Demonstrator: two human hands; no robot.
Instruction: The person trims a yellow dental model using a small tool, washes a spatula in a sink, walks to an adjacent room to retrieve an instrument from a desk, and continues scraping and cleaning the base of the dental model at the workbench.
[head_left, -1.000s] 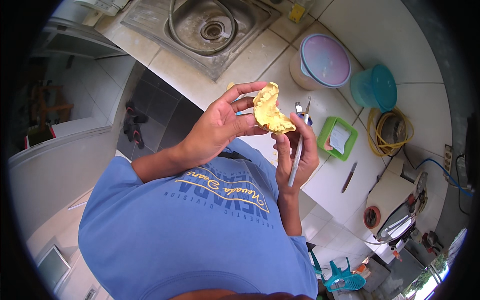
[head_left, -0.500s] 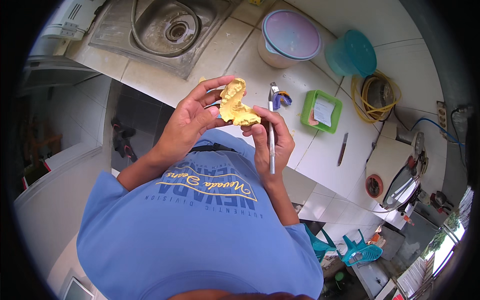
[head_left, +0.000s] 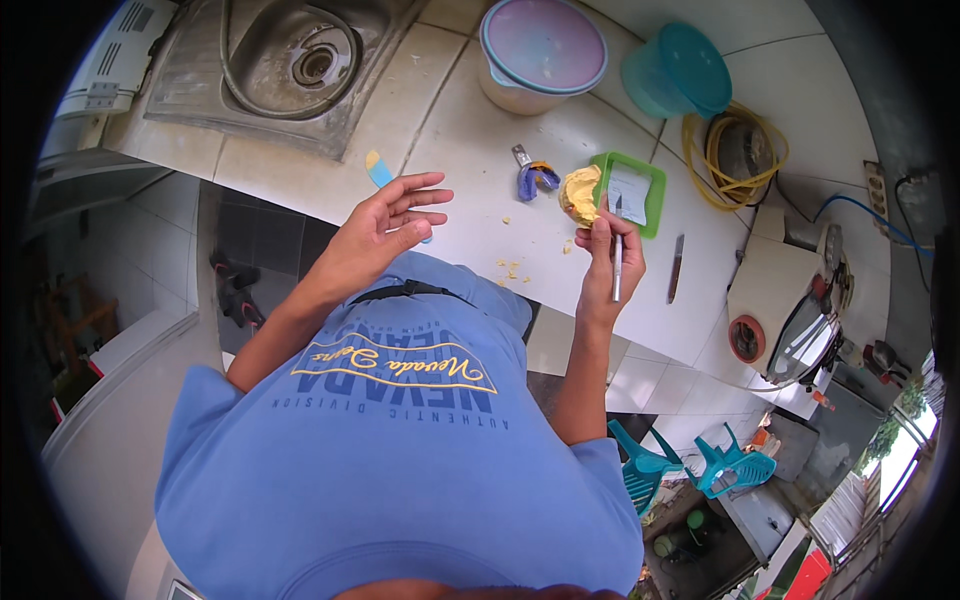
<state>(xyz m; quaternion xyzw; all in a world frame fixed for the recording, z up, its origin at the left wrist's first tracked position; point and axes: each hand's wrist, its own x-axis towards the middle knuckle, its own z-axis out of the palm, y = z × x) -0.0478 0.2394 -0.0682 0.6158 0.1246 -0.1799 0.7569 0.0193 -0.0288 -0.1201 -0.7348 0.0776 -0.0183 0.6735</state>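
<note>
My right hand (head_left: 603, 268) pinches a yellow plaster dental cast (head_left: 578, 193) at its lower edge. The same hand also holds a slim metal craft knife (head_left: 617, 262), upright along the fingers. Apart from it, my left hand (head_left: 372, 238) is empty over the counter's near edge, fingers spread. Just beyond that hand lies a blue spatula (head_left: 379, 170) with a yellow-coated tip, partly hidden by the fingers. A purple dental impression in a metal-handled tray (head_left: 537, 181) lies left of the cast. Yellow crumbs (head_left: 512, 270) are scattered on the white tiles nearer me.
A green basket (head_left: 654, 204) with a paper inside stands behind my right hand. Another knife (head_left: 676, 268) lies to its right. Farther back are a lidded tub (head_left: 545, 50), a teal container (head_left: 680, 70) and a coiled yellow hose (head_left: 697, 170). The sink (head_left: 190, 95) is far left.
My left hand has let go of the cast and opened. My right hand has carried the cast and craft knife rightward, next to the green basket. The spatula now shows more.
</note>
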